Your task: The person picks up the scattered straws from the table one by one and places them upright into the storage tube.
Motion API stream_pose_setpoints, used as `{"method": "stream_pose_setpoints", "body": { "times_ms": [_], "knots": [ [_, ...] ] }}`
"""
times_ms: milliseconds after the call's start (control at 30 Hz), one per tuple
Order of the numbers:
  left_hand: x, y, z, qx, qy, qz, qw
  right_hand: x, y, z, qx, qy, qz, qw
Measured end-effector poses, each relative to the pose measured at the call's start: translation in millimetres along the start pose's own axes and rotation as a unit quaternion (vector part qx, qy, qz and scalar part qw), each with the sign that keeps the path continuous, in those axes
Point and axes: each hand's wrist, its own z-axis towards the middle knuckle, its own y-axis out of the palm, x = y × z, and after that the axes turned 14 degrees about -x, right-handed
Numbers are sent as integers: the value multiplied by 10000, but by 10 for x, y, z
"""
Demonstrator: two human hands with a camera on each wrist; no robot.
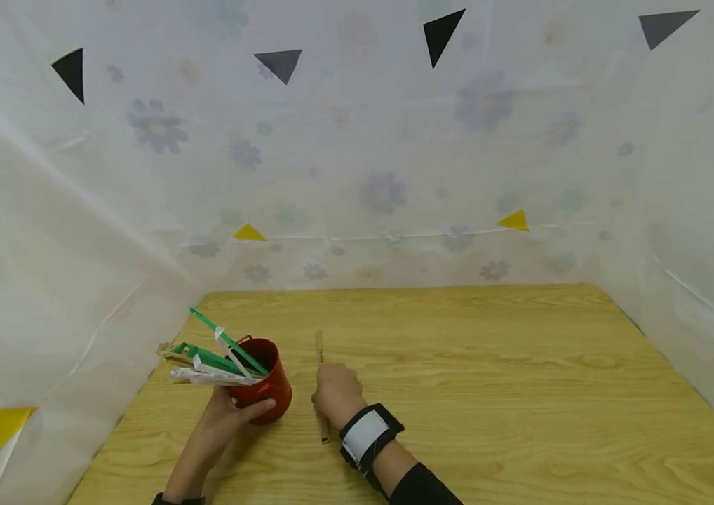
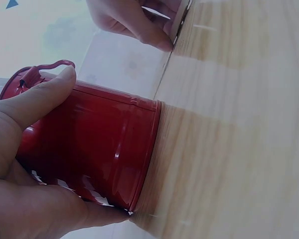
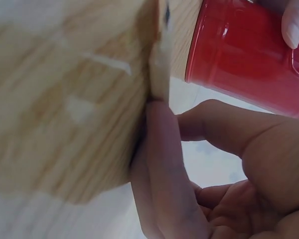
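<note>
A small red metal bucket (image 1: 271,393) stands on the left part of the table, its base on the wood. My left hand (image 1: 224,417) grips its side, the thumb lying across the wall near a wire loop handle (image 2: 55,64). Several long thin strips (image 1: 218,361), green, white and brown, lean out of the bucket toward the left. Just right of the bucket, my right hand (image 1: 338,389) pinches a flat, narrow brown strip (image 1: 319,345) at its middle. This strip lies along the tabletop with small dark marks on it; the fingers cover its centre.
The light wood table (image 1: 521,379) extends to the right and back. Pale floral sheeting (image 1: 357,154) surrounds it at the back and both sides, with black, grey and yellow triangles on it. A black band with a white patch (image 1: 366,435) wraps the right wrist.
</note>
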Motion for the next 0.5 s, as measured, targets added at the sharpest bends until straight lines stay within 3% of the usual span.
{"method": "stream_pose_setpoints", "body": {
  "times_ms": [233, 500],
  "knots": [
    [-5, 7, 19, -10, 49, 4, 10000, 70, 1, -8, -36, -18, 396, 9992],
    [-3, -4, 8, -12, 36, 120, 9999, 204, -1, -31, 497, -345, 615, 9963]
  ]
}}
